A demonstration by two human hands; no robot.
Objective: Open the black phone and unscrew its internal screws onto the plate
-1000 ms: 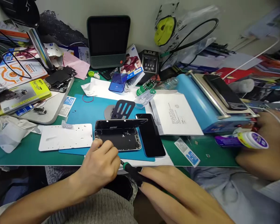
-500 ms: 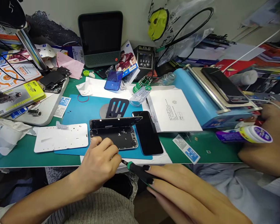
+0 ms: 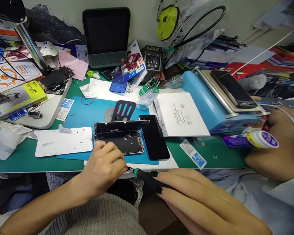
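My left hand [image 3: 103,171] is closed in a pinch at the metal tip of a small black and green screwdriver [image 3: 144,175]; what its fingertips hold is too small to see. Around the screwdriver's handle my right hand [image 3: 201,202] is wrapped, below the desk's front edge. Just beyond my left hand lies an opened phone [image 3: 120,138] on a blue mat [image 3: 93,114], its screen half lifted. A black phone panel [image 3: 154,137] lies right of it. A white screw-sorting sheet [image 3: 63,141] lies left of it.
Another person's hands [image 3: 279,153] work at the right beside a purple and yellow tube [image 3: 252,140] and a blue laminating machine [image 3: 210,104]. A dark monitor [image 3: 106,34], a lamp post [image 3: 30,45], boxes, papers and cables crowd the back of the green desk [image 3: 218,153].
The view shifted a little and both hands rose slightly toward the desk edge. My left fingers stay pinched at the screwdriver tip.
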